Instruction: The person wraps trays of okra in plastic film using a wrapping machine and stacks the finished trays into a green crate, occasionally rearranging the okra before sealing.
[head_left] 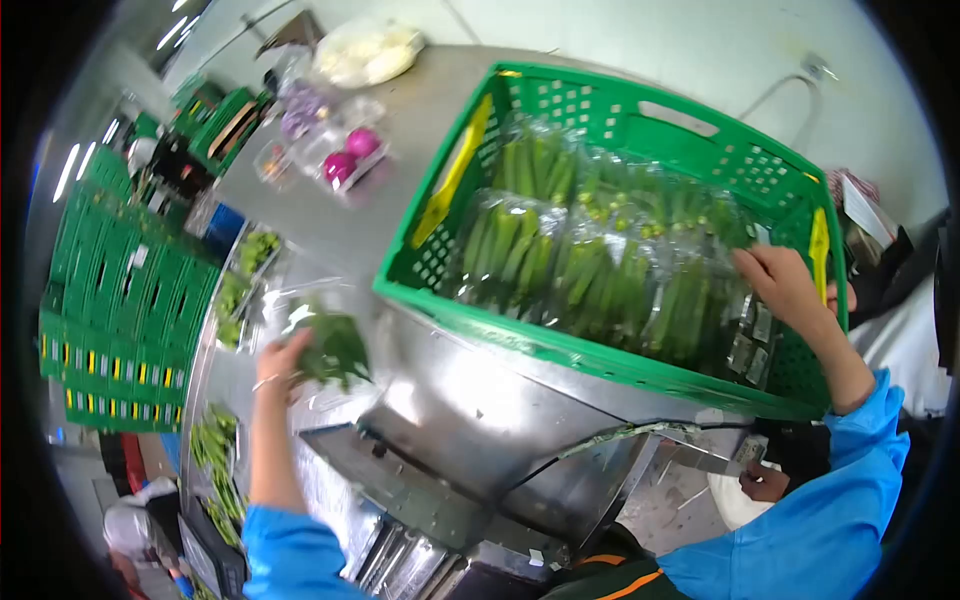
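Note:
My left hand (pixel 285 362) is closed around a bunch of leafy greens (pixel 338 350), held over the steel table at the left. Clear plastic shows around the leaves. My right hand (pixel 785 282) reaches into the right end of a green crate (pixel 560 335). Its fingers are curled at the edge of the plastic-wrapped packs of long green vegetables (pixel 600 275); what they pinch, if anything, is hidden. The packs lie in rows in the crate, some with dark labels (pixel 748 345) at the right.
Purple-red onions (pixel 340 168) in trays and a white bag (pixel 370 50) lie at the back left. A wrapping machine (pixel 420 480) stands in front of me. Loose greens (pixel 215 440) line the left edge, near stacked green crates (pixel 130 290). Another person's hand (pixel 765 482) shows at lower right.

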